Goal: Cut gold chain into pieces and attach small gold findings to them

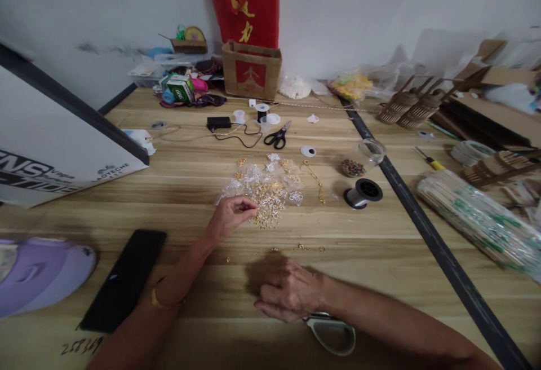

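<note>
My left hand [231,216] is at the near left edge of a pile of tiny gold and silver jewelry findings [270,203]. Its thumb and fingertips are pinched together; whatever they hold is too small to make out. My right hand [291,291] is curled closed, knuckles up, nearer to me. From under its palm comes a tool with a pale, looped handle [332,334], its working end hidden. A thin gold chain [298,249] lies just beyond the right hand, with a tiny gold piece [227,259] to its left. Another gold chain [315,181] lies right of the pile.
Black scissors [276,136] lie behind the pile. On the right are a wire spool [363,193], a jar of beads [355,166] and bagged sticks [473,220]. A phone [124,280] and a purple object [46,274] lie left, below a white box [63,139].
</note>
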The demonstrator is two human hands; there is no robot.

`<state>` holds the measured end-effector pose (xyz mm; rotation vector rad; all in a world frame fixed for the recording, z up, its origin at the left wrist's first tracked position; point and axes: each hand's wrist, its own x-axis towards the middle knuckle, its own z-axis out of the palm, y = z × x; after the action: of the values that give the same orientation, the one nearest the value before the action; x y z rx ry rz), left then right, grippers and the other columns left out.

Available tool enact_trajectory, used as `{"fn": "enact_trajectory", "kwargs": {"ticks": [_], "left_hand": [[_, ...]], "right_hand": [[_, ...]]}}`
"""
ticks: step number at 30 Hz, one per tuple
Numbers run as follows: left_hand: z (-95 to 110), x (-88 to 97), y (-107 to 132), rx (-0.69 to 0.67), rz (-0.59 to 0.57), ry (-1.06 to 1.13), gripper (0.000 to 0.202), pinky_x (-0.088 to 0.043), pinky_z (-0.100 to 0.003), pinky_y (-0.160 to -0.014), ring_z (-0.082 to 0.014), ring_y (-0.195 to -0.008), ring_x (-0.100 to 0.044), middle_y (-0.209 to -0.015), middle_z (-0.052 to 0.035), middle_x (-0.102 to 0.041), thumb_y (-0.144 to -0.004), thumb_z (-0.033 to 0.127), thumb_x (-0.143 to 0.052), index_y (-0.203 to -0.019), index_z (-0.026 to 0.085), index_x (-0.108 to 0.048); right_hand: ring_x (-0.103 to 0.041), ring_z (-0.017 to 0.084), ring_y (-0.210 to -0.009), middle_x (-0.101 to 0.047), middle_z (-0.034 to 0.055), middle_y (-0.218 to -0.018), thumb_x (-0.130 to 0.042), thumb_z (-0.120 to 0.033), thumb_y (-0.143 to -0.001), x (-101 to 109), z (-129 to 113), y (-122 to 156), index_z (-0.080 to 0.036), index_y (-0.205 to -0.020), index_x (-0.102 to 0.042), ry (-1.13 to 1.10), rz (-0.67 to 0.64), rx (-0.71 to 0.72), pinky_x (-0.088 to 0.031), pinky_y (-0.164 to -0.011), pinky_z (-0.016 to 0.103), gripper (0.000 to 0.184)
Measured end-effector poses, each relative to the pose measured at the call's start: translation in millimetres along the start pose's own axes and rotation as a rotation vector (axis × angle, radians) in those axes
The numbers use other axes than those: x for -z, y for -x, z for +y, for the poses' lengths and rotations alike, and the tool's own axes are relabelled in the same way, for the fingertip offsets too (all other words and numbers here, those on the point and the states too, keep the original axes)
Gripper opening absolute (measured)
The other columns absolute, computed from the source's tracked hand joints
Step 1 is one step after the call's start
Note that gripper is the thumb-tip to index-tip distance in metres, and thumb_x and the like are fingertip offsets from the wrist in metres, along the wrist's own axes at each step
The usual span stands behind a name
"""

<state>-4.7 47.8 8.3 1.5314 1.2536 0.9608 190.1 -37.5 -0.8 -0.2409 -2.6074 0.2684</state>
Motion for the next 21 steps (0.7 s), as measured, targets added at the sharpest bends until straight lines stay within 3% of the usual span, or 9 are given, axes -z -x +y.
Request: {"fn": "enact_trajectory", "kwargs": {"ticks": [21], "left_hand": [[-3.9, -2.4, -0.4, -0.054, -0.037, -0.006, 0.011, -0.05, -0.022, -0.064, -0.0129, -0.066, -0.062, -0.071, -0.0041, -0.068, -0.069, 0.022, -0.066, -0.072, 0.012, -0.065]], "right_hand": [[-0.045, 0.011, -0.052, -0.05, -0.0015, -0.057, -0.044, -0.027, -0.09, 2.3, 0.8, -2.6, -0.018, -0.061, -0.046, -0.018, 0.044, 0.013, -0.031, -0.05, 0.028, 0.031]]}}
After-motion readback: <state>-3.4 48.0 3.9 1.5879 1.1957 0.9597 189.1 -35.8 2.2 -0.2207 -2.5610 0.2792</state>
